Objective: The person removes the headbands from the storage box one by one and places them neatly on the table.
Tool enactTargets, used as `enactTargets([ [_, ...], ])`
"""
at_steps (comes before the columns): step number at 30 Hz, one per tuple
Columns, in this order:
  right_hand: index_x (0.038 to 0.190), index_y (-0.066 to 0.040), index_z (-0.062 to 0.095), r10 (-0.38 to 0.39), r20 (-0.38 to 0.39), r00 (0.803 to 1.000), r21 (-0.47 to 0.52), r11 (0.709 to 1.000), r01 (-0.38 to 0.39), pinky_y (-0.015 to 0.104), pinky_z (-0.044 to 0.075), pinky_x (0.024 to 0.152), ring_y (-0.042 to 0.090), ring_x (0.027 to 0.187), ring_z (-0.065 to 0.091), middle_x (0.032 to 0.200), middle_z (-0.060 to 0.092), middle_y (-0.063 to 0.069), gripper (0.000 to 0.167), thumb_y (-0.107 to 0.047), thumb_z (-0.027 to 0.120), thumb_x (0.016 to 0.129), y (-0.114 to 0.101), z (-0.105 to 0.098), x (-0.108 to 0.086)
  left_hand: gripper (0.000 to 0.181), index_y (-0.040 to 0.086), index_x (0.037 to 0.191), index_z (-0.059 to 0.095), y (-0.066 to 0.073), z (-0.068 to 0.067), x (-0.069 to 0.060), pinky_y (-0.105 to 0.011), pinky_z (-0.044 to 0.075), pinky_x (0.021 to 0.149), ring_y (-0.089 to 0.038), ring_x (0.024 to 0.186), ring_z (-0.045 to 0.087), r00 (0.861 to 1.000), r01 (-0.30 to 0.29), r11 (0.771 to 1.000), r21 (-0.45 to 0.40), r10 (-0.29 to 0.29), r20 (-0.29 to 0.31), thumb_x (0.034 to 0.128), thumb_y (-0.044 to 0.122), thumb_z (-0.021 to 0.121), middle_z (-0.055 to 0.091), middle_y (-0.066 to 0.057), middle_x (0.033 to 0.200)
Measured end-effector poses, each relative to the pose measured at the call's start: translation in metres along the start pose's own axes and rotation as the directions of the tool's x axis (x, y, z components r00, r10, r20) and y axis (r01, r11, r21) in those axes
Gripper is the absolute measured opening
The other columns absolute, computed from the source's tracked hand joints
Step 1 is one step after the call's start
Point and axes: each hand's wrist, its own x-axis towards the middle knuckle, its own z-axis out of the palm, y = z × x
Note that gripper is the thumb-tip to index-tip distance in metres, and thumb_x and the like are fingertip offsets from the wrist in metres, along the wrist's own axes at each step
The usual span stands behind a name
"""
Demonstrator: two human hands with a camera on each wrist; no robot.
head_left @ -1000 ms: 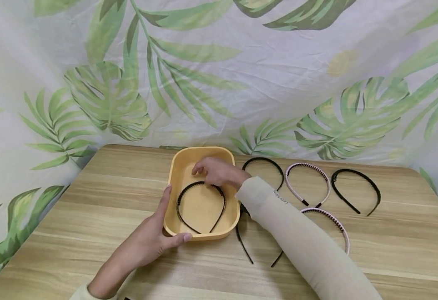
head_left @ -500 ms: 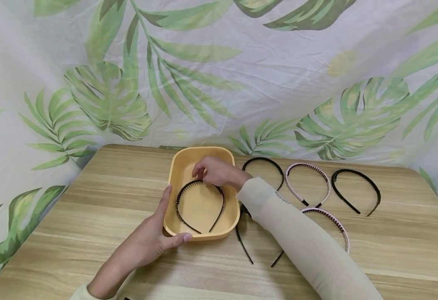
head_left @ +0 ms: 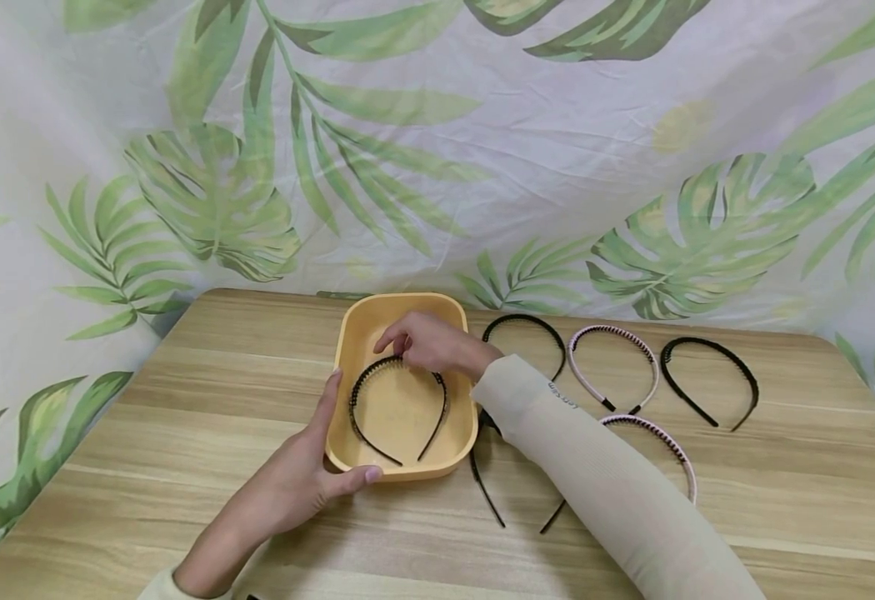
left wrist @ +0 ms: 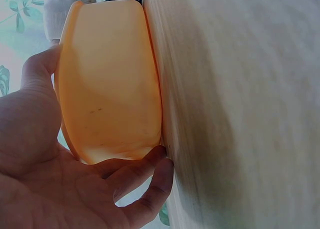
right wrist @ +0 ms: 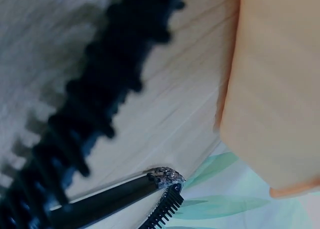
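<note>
A yellow rectangular bin (head_left: 407,471) stands on the wooden table. My left hand (head_left: 292,479) grips its near left corner, the thumb at the front rim and the fingers along the left side. In the left wrist view, fingertips rest low against the bin's outer wall (left wrist: 110,79). A dark toothed headband (head_left: 352,402) lies inside, ends facing me. My right hand (head_left: 430,342) reaches in from the right and pinches the top of that band with curled fingers; part of the contact is hidden. The right wrist view misses these fingers, showing the bin's outside (right wrist: 280,89).
Right of the bin lie a black headband (head_left: 525,318), a pink one (head_left: 573,367), another black one (head_left: 748,371) and a nearer pink one (head_left: 666,437). The right sleeve (head_left: 595,467) partly covers a dark band (head_left: 486,492). A leaf-print cloth (head_left: 407,167) hangs behind the table.
The headband in the bin has shifted slightly away from me and left along with my right hand. Its index finger reaches out a little further. My left hand keeps its hold.
</note>
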Motion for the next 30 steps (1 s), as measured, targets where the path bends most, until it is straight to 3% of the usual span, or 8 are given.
enactTargets([
  [13, 0.121, -0.008, 0.08, -0.006, -0.028, 1.0, 0.004, 1.0, 0.006, 0.017, 0.043, 0.063, 0.011, 0.079, 0.055, 0.104, 0.074, 0.016, 0.051, 0.019, 0.05, 0.089, -0.001, 0.0, -0.002, 0.13, 0.017, 0.169, -0.013, 0.0, 0.001, 0.002, -0.06, 0.041, 0.113, -0.04, 0.136, 0.056, 1.0, -0.005, 1.0, 0.008, 0.005, -0.005, 0.0874, 0.048, 0.084, 0.035, -0.038, 0.161],
  [21, 0.116, -0.011, 0.082, -0.046, -0.057, 0.997, -0.07, 0.997, 0.042, 0.017, 0.044, 0.076, 0.01, 0.089, 0.06, 0.106, 0.077, 0.009, 0.048, 0.015, 0.049, 0.092, -0.009, -0.002, -0.006, 0.13, 0.016, 0.168, -0.013, -0.001, 0.001, 0.002, -0.06, 0.042, 0.112, -0.041, 0.136, 0.056, 1.0, -0.012, 1.0, 0.02, 0.012, -0.01, 0.0876, 0.049, 0.084, 0.035, -0.037, 0.162],
  [30, 0.117, -0.011, 0.082, -0.048, -0.079, 0.996, -0.089, 0.995, 0.041, 0.019, 0.046, 0.08, 0.014, 0.094, 0.063, 0.11, 0.077, 0.009, 0.047, 0.014, 0.049, 0.094, -0.014, -0.006, -0.013, 0.129, 0.016, 0.169, -0.012, -0.002, 0.001, 0.001, -0.061, 0.042, 0.111, -0.042, 0.138, 0.054, 1.0, -0.012, 1.0, 0.022, 0.012, -0.013, 0.0885, 0.049, 0.083, 0.033, -0.034, 0.164],
])
